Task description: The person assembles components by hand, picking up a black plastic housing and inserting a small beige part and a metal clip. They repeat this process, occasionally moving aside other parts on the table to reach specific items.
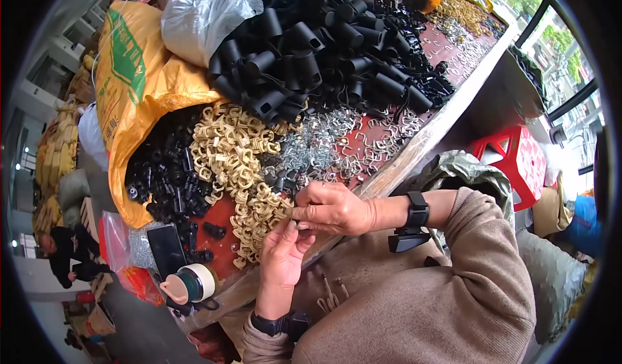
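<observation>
Left hand (pixel 282 260) and right hand (pixel 337 210), fingertips drawn together.
They meet at the edge of the heaped cream clips (pixel 238 163) on the red tabletop (pixel 223 216); whether either grasps a piece cannot be told.

The tall heap of black tubes (pixel 304 49) blocks the far side, beyond the left hand (pixel 283 257) and right hand (pixel 334 210). Over the low metal hooks (pixel 379 145), there is room to pass. The wooden table edge (pixel 447 117) offers a bare lane. At left, a narrow red tabletop strip (pixel 224 270) separates cream clips (pixel 227 143) from the lidded bottle (pixel 201 281), an upright obstacle.
</observation>
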The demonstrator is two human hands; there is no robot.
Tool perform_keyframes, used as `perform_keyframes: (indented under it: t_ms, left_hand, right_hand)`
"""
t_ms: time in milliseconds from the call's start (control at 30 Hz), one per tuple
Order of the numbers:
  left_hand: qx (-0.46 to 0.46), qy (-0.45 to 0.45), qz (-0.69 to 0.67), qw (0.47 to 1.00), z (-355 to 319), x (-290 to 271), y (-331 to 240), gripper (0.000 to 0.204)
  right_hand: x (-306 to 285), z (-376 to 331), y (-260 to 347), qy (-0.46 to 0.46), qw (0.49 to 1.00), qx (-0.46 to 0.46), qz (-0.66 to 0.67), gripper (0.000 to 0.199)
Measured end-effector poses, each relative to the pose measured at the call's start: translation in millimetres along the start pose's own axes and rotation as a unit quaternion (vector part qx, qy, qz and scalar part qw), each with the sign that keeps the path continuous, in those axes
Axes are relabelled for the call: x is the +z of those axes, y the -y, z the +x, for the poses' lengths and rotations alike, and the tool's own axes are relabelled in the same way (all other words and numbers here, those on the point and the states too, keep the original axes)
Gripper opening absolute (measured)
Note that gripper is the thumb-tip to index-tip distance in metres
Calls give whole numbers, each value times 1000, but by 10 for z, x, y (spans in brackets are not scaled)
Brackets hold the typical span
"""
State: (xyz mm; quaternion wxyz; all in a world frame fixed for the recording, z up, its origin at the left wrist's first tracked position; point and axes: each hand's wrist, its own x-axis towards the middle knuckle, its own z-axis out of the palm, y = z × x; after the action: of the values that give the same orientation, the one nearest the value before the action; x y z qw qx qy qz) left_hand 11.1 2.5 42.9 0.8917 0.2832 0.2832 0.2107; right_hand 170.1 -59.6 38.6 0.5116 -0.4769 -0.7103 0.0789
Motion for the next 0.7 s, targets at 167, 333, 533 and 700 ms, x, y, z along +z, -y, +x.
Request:
perform_keyframes:
  t_ms: [167,333,533,700]
  left_hand:
    - [39,19,69,997,32,-13,-22,22]
    - [133,-2,135,982,34,-129,-93,26]
    - [83,13,175,981,89,-64,-91,27]
    - [85,17,145,986,93,-112,-42,29]
  right_hand:
    - [-332,-62,-144,-2,989,-78,-127,29]
    - [-1367,-511,-689,-127,805,207,-541,32]
    - [-1846,-1082,-1033,47,711,359,-604,45]
    - [-1714,-645,-709,-71,813,331,-474,41]
